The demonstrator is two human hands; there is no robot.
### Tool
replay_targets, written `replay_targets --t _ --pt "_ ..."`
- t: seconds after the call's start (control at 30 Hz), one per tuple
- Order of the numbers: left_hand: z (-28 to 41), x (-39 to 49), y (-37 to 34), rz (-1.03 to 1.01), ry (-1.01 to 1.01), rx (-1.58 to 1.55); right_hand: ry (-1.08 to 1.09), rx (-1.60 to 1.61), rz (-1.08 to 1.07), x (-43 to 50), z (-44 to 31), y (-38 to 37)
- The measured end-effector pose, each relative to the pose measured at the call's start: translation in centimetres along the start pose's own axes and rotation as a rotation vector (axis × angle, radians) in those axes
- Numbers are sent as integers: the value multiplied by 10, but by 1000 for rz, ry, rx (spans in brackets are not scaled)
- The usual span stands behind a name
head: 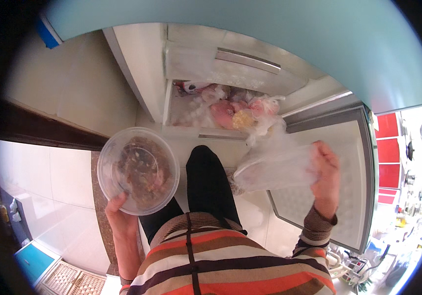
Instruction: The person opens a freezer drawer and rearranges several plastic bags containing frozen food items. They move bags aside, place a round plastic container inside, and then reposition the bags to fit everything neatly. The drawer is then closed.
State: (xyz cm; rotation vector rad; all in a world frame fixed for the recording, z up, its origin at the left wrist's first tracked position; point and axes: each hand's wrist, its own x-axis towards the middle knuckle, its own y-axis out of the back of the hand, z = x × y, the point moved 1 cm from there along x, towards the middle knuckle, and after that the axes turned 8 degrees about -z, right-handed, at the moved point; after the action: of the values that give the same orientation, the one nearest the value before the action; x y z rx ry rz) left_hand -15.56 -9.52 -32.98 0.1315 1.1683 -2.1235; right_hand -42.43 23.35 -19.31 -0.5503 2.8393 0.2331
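My left hand [117, 214] grips a round, lidded clear plastic container [139, 171] from its lower edge. Brownish food shows through the lid. In my right hand [326, 167], out to the right, is the end of a translucent plastic bag [277, 167]. The bag is blurred and stretches left toward the freezer drawer [218, 133]; whether it is tied to the bags inside I cannot tell. The pulled-out drawer holds pink, meat-like packs [222, 112] in clear plastic and a bag of yellow pieces [243, 120].
A closed upper drawer [248, 61] with a handle sits above the open one. The freezer door [329, 177] swings out to the right, and a pale blue-green door [233, 14] overhangs the top. A wall [74, 88] flanks the left; a cluttered counter [399, 236] lies far right.
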Motion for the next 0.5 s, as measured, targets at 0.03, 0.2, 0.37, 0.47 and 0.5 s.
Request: replay_targets --t 0.03,0.2,0.37,0.47,0.5 --pt "-1 1 1 3 -4 14 -82 -21 -34 8 26 2" --pt "-7 -3 1 -11 -21 27 -72 -175 4 56 193 -10" --pt "-9 -7 -6 25 -10 12 198 -724 48 80 326 -17" --pt "-10 -5 -6 21 -11 -1 2 -917 -142 92 373 -24" --pt "-10 -5 -5 26 -26 -2 73 -941 -189 97 374 -26"
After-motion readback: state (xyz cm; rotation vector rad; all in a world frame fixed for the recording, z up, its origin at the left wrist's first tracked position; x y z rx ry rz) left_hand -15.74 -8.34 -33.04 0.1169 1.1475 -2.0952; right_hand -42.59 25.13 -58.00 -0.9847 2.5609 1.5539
